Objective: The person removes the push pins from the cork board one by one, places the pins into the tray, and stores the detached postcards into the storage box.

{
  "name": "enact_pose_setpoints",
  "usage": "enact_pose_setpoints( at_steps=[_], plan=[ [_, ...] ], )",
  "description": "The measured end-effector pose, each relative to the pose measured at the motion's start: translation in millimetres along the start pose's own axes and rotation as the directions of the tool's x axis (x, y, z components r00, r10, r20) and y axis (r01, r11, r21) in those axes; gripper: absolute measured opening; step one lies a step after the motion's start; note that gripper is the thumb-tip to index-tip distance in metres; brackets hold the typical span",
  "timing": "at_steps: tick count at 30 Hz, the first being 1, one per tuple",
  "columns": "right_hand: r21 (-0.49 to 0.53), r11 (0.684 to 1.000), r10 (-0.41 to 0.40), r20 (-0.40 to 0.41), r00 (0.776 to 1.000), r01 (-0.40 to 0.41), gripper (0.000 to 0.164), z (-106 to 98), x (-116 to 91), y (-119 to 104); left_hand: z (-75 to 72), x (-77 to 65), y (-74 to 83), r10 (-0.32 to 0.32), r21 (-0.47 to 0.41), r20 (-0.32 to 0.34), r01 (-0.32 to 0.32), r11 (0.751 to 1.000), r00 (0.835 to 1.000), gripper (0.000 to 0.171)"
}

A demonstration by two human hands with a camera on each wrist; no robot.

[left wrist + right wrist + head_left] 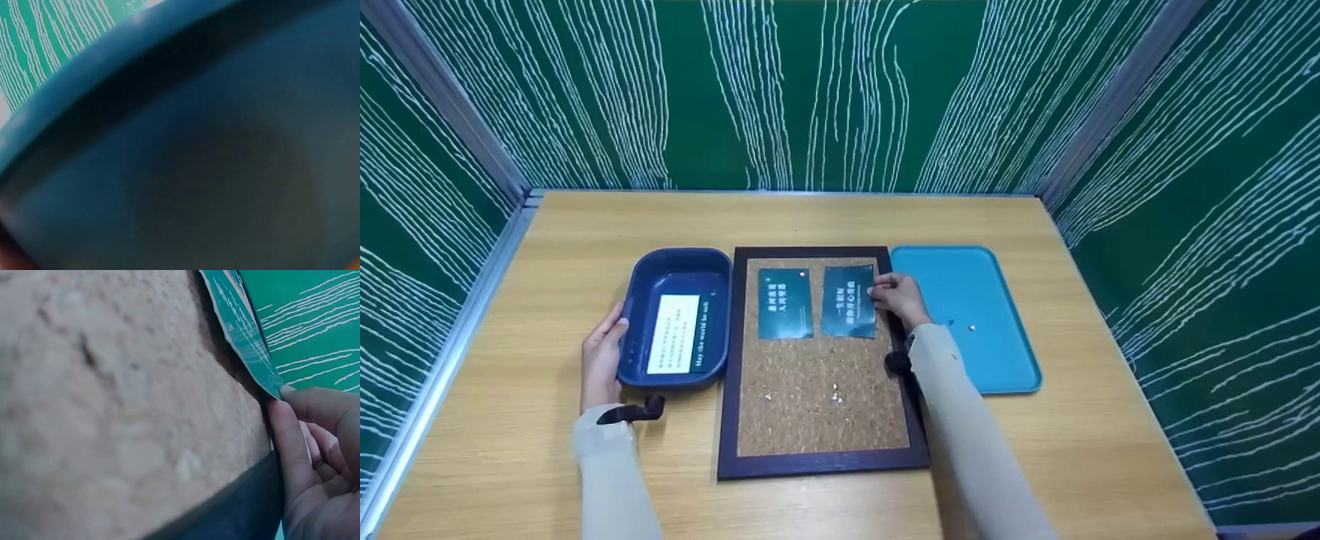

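Observation:
The thumb and fingers of my right hand [901,298] pinch the right edge of a dark green card [847,311] on the upper right of a cork board [817,420]. In the right wrist view the card [242,326] stands slightly off the cork, its corner between thumb and index finger. A second green card [784,311] lies to its left with a small pin [802,274] at its top right corner. My left hand [601,356] holds the left side of a dark blue bin [679,260]. The bin's wall [225,169] fills the left wrist view, hiding most of that hand.
Inside the bin lie a white card [673,334] and a green card [710,330] with white lettering. A light blue tray [997,360] sits right of the board, with a small pin [971,328] on it. Small shiny bits [835,393] dot the lower cork.

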State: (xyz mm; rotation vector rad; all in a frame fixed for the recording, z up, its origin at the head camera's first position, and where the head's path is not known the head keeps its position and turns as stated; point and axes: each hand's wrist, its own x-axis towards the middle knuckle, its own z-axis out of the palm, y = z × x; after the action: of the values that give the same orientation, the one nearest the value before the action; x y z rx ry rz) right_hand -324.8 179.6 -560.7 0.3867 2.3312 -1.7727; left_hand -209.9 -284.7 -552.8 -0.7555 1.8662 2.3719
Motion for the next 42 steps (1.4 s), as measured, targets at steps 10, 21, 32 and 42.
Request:
enact_pose_setpoints(
  at_steps=[10, 21, 32, 42],
  plan=[
    [0.009, 1.0, -0.021, 0.013, 1.0, 0.021, 0.032, -7.9, -1.5, 1.1, 4.7, 0.6, -5.0, 0.046, -0.008, 0.009, -0.046, 0.999, 0.999, 0.048],
    [0.127, 0.99, 0.051, 0.031, 0.998, -0.054, 0.037, -12.1, -2.9, -1.6, 3.4, -0.3, -4.7, 0.02, -0.032, 0.019, -0.019, 0.999, 1.0, 0.047],
    [0.184, 0.98, 0.072, 0.051, 0.996, -0.08, 0.041, -16.3, -6.2, -10.1, 1.4, 0.1, -4.7, 0.029, -0.05, 0.026, -0.028, 0.998, 0.999, 0.046],
    [0.229, 0.97, 0.076, 0.038, 0.996, -0.083, 0.036, -7.8, -12.1, -25.4, 0.6, -0.8, -1.1, 0.031, -0.086, 0.043, -0.027, 0.996, 0.999, 0.046]
  ],
)
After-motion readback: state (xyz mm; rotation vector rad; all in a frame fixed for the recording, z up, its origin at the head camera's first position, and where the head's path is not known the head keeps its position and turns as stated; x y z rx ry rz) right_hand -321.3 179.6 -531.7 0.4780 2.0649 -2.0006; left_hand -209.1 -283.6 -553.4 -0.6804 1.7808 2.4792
